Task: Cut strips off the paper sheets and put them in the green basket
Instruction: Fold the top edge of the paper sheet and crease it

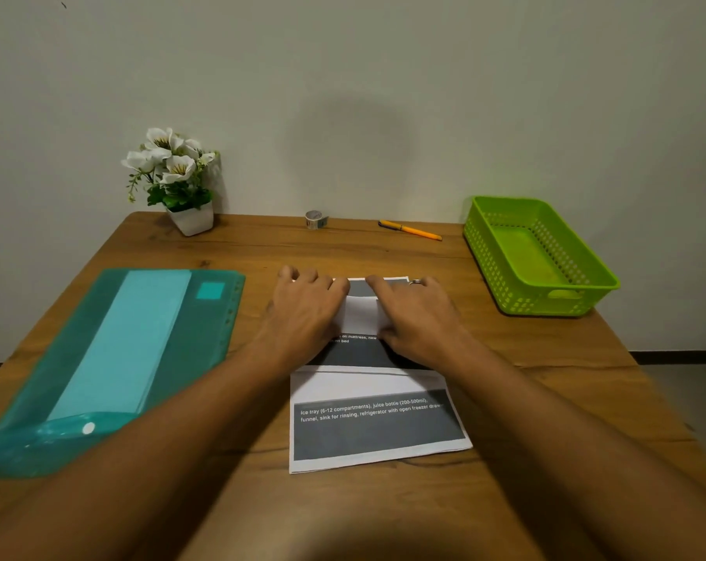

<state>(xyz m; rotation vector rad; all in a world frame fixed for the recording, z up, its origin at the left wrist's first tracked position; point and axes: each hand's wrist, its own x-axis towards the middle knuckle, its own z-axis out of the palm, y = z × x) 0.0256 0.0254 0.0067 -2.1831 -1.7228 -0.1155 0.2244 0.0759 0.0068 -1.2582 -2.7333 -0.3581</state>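
A printed paper sheet (373, 423) with grey blocks and white text lies in the middle of the wooden table. Its far part is folded over toward me, showing a white flap (361, 315). My left hand (308, 313) and my right hand (414, 315) lie side by side on that fold, fingers pointing away and pressing the paper flat. A ring sits on a right-hand finger. The green basket (545, 293) stands at the table's right edge, apart from both hands, with nothing visible inside it. No cutting tool is visible.
A teal plastic folder (112, 358) holding pale sheets lies at the left. At the back stand a white flower pot (191, 220), a small tape roll (314, 219) and an orange pen (410, 230). The wall rises right behind the table (545, 398).
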